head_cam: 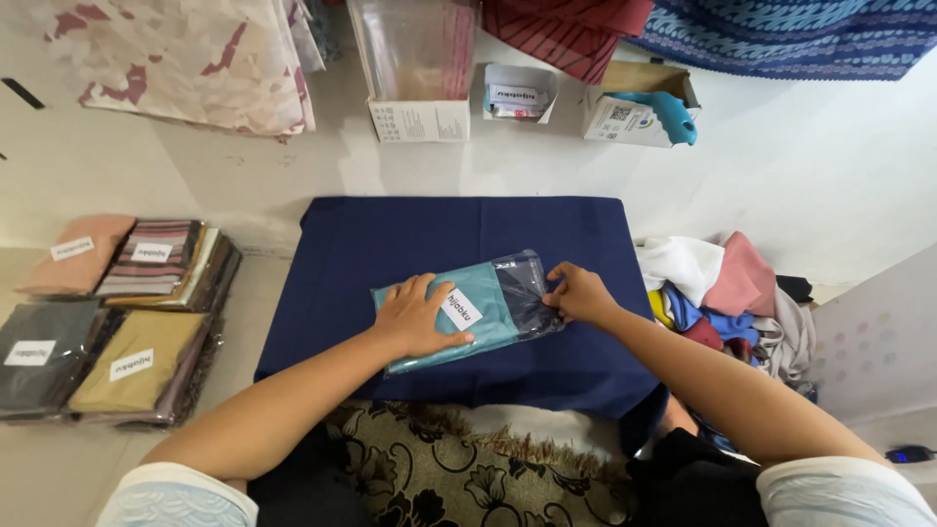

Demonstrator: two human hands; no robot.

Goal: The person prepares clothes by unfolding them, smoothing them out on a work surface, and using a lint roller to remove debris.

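Both hands on teal cloth packet (pixel 468 314): left hand (pixel 415 317) flat, right hand (pixel 578 293) pinching.

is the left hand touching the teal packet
Touching. The head view shows the left hand lying flat on the teal packet, palm pressed on its near end, while the right hand pinches the clear flap at the other end.

I see my bare forearms, short pale-blue patterned sleeves (pixel 171 493) at both shoulders, and dark clothing (pixel 698 483) below.
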